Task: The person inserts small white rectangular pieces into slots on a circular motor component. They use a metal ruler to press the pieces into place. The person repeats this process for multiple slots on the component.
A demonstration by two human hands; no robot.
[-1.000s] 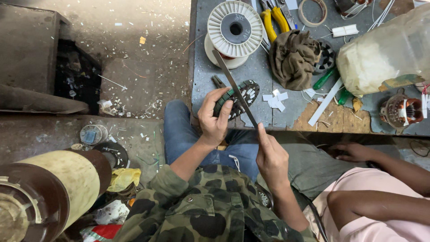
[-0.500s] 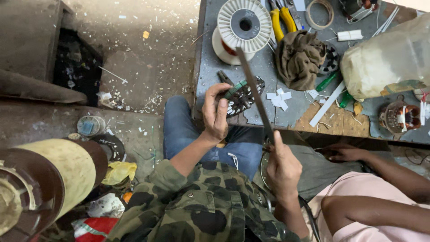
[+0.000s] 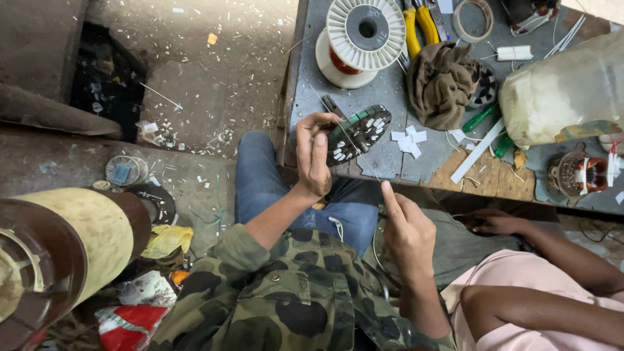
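Note:
My left hand point(image 3: 313, 156) grips a round dark stator core point(image 3: 359, 132) with white paper slips in its slots, held at the front edge of the grey workbench point(image 3: 305, 71) above my knee. My right hand point(image 3: 406, 229) is lower and to the right, near my lap. Its thumb and fingers pinch a thin wire-like strand point(image 3: 364, 162) that runs up past the core. I cannot tell where the strand's far end is fixed. I wear a camouflage jacket and blue jeans.
On the bench lie a white spool of copper wire point(image 3: 364, 32), yellow-handled pliers point(image 3: 419, 23), a brown cloth point(image 3: 442, 78), a tape ring point(image 3: 472, 18), a translucent plastic jug point(image 3: 565, 97) and another wound stator point(image 3: 577, 174). A person in a pink sleeve point(image 3: 520, 305) sits at right. A big cylinder point(image 3: 78, 240) stands left.
My right hand has drawn down and to the right, away from the core. The long dark strip it held now shows only as a thin line. The core has tilted to show its face.

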